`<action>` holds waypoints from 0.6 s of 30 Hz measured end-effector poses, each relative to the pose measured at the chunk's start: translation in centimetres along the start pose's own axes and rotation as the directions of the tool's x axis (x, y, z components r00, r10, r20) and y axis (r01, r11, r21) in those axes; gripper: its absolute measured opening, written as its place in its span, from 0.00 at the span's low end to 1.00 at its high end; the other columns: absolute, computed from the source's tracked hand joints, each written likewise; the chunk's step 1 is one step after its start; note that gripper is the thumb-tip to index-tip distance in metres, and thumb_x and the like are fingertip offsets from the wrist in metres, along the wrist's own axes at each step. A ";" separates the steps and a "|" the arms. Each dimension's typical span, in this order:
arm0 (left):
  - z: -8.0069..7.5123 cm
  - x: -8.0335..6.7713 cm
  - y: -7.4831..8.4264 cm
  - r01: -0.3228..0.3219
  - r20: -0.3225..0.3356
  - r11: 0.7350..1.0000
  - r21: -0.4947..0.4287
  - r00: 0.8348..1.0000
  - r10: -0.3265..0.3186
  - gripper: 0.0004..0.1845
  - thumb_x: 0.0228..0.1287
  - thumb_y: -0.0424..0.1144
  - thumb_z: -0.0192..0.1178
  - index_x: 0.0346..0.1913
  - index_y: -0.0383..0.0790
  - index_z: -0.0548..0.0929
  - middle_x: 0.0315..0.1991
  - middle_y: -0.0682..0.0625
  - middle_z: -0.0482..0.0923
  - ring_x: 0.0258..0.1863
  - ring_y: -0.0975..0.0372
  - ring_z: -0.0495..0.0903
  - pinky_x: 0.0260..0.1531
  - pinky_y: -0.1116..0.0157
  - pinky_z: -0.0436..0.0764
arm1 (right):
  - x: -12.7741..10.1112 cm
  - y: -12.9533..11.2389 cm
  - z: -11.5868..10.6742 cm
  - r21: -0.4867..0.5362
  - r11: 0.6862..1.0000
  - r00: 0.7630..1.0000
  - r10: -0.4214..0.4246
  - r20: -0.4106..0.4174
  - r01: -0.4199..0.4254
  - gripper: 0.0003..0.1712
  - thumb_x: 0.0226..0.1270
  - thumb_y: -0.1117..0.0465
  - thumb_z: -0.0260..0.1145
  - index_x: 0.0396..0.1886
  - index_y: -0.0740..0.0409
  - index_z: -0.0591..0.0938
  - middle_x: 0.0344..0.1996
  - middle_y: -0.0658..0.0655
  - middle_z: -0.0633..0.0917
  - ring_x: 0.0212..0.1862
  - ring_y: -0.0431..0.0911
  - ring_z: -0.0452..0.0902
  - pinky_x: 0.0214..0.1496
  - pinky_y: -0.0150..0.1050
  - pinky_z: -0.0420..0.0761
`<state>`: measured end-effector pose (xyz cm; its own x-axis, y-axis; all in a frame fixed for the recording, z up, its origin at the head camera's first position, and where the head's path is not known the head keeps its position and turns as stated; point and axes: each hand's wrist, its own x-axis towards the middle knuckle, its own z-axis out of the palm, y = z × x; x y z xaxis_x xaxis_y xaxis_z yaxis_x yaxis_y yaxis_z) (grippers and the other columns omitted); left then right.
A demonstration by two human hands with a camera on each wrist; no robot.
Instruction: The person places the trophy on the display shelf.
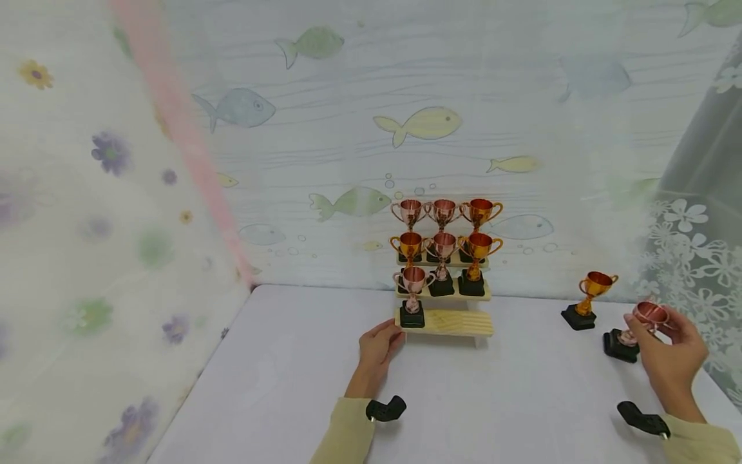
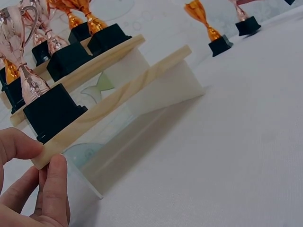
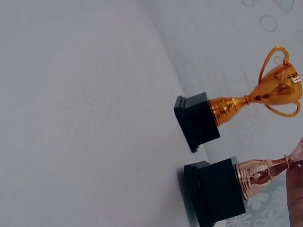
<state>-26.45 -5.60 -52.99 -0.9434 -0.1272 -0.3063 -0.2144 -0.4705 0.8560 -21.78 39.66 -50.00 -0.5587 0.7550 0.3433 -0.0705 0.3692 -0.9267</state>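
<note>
My left hand (image 1: 377, 351) pinches the left end of the lowest wooden board of a three-step display stand (image 1: 458, 322), thumb on top and fingers beneath. Just beside that thumb stands a rose-gold trophy cup (image 2: 33, 87) on a black base. At the far right, my right hand (image 1: 675, 354) grips another rose-gold trophy (image 1: 650, 314) around its cup and handles. In the right wrist view, that trophy's black base (image 3: 218, 191) is right at the white tabletop. A gold trophy (image 1: 588, 293) stands upright close behind it.
Three trophies stand on the middle step (image 1: 443, 248) and three on the top step (image 1: 444, 212), gold and rose-gold mixed. Behind the white table (image 1: 290, 386) hangs a fish-print curtain (image 1: 324, 161). A flowered curtain (image 1: 104, 258) is at left, a lace one (image 1: 690, 258) at right.
</note>
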 end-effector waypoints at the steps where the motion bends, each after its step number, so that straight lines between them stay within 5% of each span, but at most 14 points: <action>1: 0.0 0.0 0.0 -0.001 -0.001 1.000 -0.002 1.000 0.001 0.23 0.64 0.24 0.61 0.62 0.21 0.77 0.58 0.30 0.78 0.40 0.61 0.84 0.47 0.67 0.87 | -0.1 0.0 -0.1 0.009 1.000 1.000 -0.004 -0.001 0.004 0.33 0.61 0.63 0.75 0.67 0.53 0.77 0.43 0.30 0.74 0.47 0.26 0.70 0.42 0.10 0.72; 10: 0.0 -0.1 -0.1 -0.022 0.012 1.000 -0.022 1.000 0.023 0.23 0.65 0.24 0.61 0.62 0.20 0.76 0.49 0.38 0.81 0.37 0.64 0.82 0.46 0.67 0.87 | -1.2 -1.4 -0.9 0.046 0.998 0.999 -0.038 0.005 0.038 0.29 0.60 0.66 0.75 0.61 0.49 0.81 0.44 0.31 0.77 0.47 0.27 0.74 0.42 0.10 0.71; 18: 0.1 -0.2 -0.1 -0.016 0.006 1.000 -0.025 1.000 0.016 0.23 0.65 0.24 0.61 0.62 0.20 0.76 0.50 0.37 0.81 0.37 0.64 0.83 0.47 0.66 0.87 | -2.5 -2.9 -1.4 0.098 0.989 0.991 -0.119 0.053 0.114 0.29 0.58 0.73 0.74 0.60 0.56 0.83 0.44 0.31 0.80 0.47 0.30 0.75 0.40 0.11 0.73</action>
<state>-26.29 -5.46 -53.02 -0.9481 -0.1298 -0.2901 -0.1931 -0.4898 0.8502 -19.05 37.46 -48.00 -0.5889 0.6761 0.4428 -0.2141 0.3978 -0.8921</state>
